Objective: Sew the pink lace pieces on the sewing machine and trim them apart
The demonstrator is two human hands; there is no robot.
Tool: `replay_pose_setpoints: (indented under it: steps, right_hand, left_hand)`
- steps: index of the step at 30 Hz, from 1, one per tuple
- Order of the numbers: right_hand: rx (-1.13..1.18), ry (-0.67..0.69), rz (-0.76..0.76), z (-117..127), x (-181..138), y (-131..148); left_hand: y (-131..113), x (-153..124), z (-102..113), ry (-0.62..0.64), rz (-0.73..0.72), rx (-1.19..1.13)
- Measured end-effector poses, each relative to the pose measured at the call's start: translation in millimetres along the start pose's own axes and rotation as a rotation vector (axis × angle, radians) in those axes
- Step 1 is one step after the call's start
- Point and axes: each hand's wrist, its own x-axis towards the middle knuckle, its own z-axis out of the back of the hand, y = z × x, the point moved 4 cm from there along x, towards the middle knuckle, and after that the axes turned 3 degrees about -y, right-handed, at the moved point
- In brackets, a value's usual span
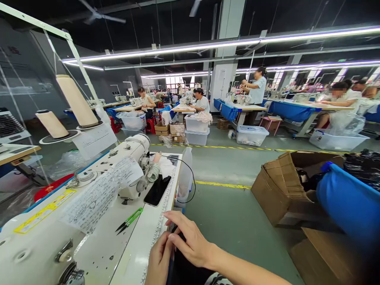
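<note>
My left hand (159, 255) is at the front edge of the white sewing table (133, 257), its thumb and fingers drawn together in a pinch. Whatever may be between them is hidden. Meeting it from the right is my right hand (190, 239), with fingers stretched out over the table edge and the thumb touching the left fingertips. Beyond them on the tabletop lie green-handled thread snips (130, 220) and a black phone (158, 190). A white sewing machine (97, 174) fills the left side, with a handwritten paper sheet (97, 198) on its arm.
Two cream thread cones (77, 101) stand at the upper left. A ruler strip (162, 221) runs along the table edge. At right are a cardboard box (276, 194) and blue cloth (347, 202). Several people work at tables behind, near plastic bins (252, 135).
</note>
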Motion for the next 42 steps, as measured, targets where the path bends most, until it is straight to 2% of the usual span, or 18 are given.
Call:
replay_pose_setpoints:
  steps: [3, 8, 16, 19, 21, 24, 29, 32, 35, 37, 42]
  right_hand:
    - [0.019, -0.010, 0.024, 1.1, 0.9, 0.5]
    - [0.026, -0.017, 0.066, 3.0, -0.5, 0.7]
    - [0.015, -0.106, 0.023, 10.5, -6.8, 0.7]
    - [-0.075, -0.164, -0.034, 19.1, -10.5, -11.5]
    - [-0.250, -0.054, -0.178, 20.5, -19.4, -33.1]
    - [-0.553, 0.266, -0.473, 18.8, -52.2, -77.6]
    - [-0.657, 0.525, -0.793, 13.8, -125.9, -131.1]
    - [-0.627, 0.581, -0.896, 11.0, -150.3, -147.4]
    - [-0.558, 0.577, -0.926, 15.5, -152.7, -155.3]
    - [-0.494, 0.571, -0.956, 22.3, -150.6, -156.9]
    - [-0.307, 0.643, -1.076, 42.1, -163.5, -148.2]
  left_hand:
    - [0.3, 1.9, 0.8, 0.055, 0.030, 0.006]
    - [-3.1, 1.9, 0.3, 0.056, 0.028, -0.006]
    - [-8.1, 0.1, -2.6, 0.096, 0.003, -0.054]
    - [-4.9, 0.3, -1.1, 0.081, 0.009, -0.052]
    - [-2.3, 0.4, -1.0, 0.078, 0.008, -0.039]
    - [2.0, 1.5, -2.0, 0.090, 0.007, -0.037]
    - [12.6, 6.3, -1.8, 0.117, 0.025, -0.007]
    - [16.0, 7.3, -2.9, 0.146, 0.022, 0.009]
    - [13.9, 6.3, -3.5, 0.078, -0.002, -0.011]
    - [12.2, 5.7, -4.1, 0.032, -0.021, -0.022]
    - [17.5, 9.1, -6.5, 0.038, -0.028, -0.005]
